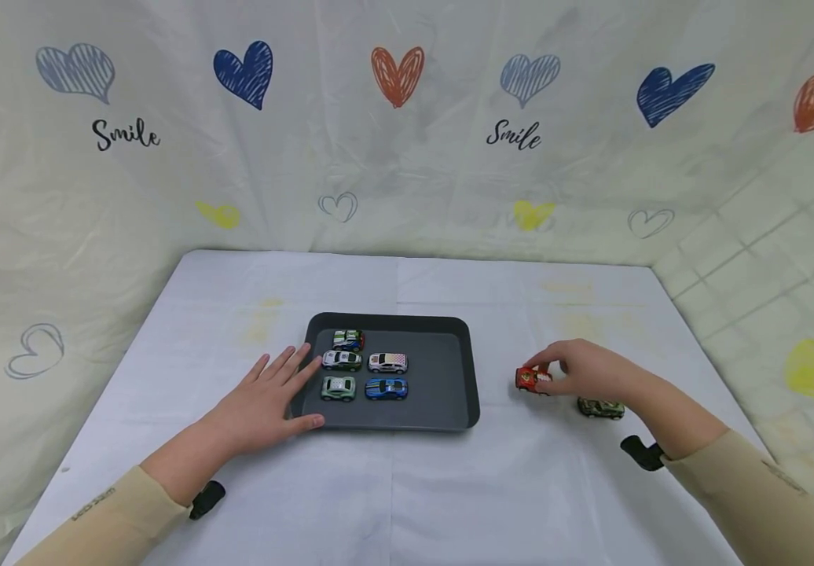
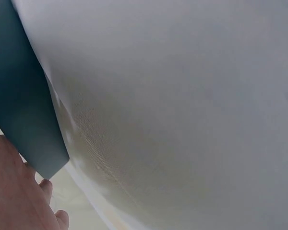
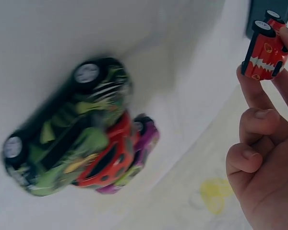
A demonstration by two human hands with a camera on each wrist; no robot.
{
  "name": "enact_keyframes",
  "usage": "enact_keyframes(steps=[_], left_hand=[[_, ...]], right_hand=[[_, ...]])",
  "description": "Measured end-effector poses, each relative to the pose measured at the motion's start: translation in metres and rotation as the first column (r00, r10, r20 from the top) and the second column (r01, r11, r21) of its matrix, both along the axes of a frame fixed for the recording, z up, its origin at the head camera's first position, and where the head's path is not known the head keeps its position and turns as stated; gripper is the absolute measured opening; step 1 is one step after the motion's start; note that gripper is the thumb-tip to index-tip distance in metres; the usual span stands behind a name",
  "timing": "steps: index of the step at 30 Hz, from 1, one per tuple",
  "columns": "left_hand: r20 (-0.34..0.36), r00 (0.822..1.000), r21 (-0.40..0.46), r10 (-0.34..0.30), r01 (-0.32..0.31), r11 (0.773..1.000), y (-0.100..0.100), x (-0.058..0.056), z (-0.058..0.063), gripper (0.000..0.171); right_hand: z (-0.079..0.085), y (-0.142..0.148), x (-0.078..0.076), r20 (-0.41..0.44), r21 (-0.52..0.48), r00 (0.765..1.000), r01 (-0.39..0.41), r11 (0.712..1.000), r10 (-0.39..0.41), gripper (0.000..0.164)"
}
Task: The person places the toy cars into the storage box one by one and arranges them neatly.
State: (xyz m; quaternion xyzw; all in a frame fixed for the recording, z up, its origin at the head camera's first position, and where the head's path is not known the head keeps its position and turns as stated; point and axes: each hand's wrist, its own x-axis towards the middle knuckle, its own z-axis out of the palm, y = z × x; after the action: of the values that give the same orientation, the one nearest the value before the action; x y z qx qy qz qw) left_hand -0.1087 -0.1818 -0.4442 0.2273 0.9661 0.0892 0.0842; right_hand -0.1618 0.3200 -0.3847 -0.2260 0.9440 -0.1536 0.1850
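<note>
My right hand (image 1: 586,369) pinches a red toy car (image 1: 532,380) between thumb and fingertips, to the right of the tray. In the right wrist view that red car shows a white jagged pattern on its side. Fingers spread and straight, my left hand (image 1: 254,409) lies at the left edge of the dark grey tray (image 1: 442,393). Several toy cars sit in the tray: a blue one (image 1: 386,388), a pale green one (image 1: 339,387), a white one with a checked roof (image 1: 388,362), a white-and-green one (image 1: 342,360) and a multicoloured one (image 1: 348,339).
Under my right forearm stands a green camouflage toy car (image 3: 67,129). Beside it are a red car with black spots (image 3: 108,160) and a purple car (image 3: 146,141), both hidden in the head view. A white cloth (image 1: 421,487) covers the table; a heart-printed curtain (image 1: 442,157) hangs behind.
</note>
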Motion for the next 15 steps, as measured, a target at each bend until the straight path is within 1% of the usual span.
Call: enact_keyframes(steps=[6,9,15], left_hand=[[-0.023,1.0,0.01,-0.01,0.011,1.0,0.002,0.001,0.004,0.092],[-0.02,1.0,0.002,-0.008,0.009,1.0,0.002,0.0,0.005,0.092],[-0.013,1.0,-0.001,-0.011,0.011,1.0,0.002,0.001,0.004,0.092]], right_hand=[[0.008,-0.02,-0.012,-0.044,-0.016,0.999,-0.025,1.0,0.025,0.031],[0.011,-0.033,-0.02,-0.048,-0.019,0.998,-0.035,0.999,0.034,0.03],[0.018,-0.064,-0.037,-0.077,-0.061,0.994,-0.08,0.995,0.075,0.031]])
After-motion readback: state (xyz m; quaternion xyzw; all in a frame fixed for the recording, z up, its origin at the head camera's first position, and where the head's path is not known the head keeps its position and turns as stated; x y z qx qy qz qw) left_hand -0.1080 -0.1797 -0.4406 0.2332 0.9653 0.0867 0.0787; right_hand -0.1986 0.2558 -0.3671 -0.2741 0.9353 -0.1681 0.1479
